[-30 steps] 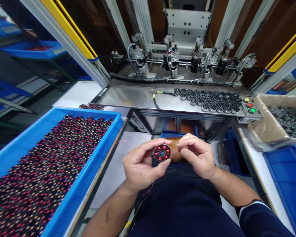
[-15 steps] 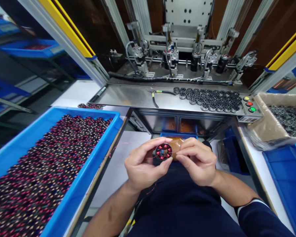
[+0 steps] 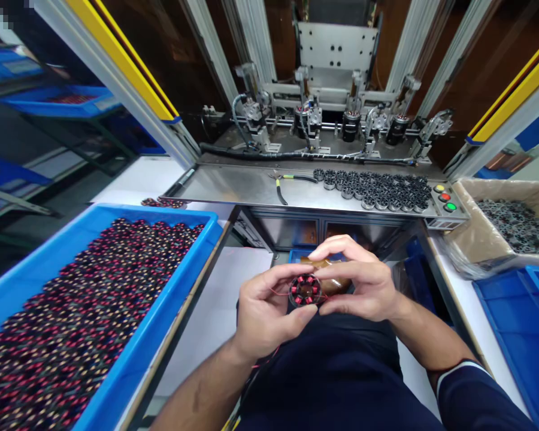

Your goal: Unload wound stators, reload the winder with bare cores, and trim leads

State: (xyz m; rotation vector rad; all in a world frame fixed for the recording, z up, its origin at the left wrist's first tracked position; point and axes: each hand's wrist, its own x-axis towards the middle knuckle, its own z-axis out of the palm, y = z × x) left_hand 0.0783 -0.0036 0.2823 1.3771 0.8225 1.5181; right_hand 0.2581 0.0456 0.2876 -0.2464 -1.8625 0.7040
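In front of my body I hold a motor stator [image 3: 302, 281], a dark ring with red wire coils facing up toward me. My left hand [image 3: 265, 308] is closed round its left side, thumb along the near edge. The fingers and thumb of my right hand [image 3: 363, 284] curve against its right side. Thin red wire ends stick out on both sides of the ring. Behind the fingers shows a shiny amber-brown object [image 3: 339, 273], partly hidden, whose kind I cannot make out.
A blue tray [image 3: 161, 317] full of red-wound stators stands left. On the metal shelf [image 3: 233, 182] lie wire cutters [image 3: 281, 190] and many dark cores [image 3: 386, 188], beside a button box [image 3: 449, 209]. A machine stands behind; a lined carton [image 3: 471, 239] and blue bins [image 3: 507, 317] are right.
My right hand has moved left from the amber object's side onto the stator's right side, its fingers opening wider round it. The view has tilted up slightly.
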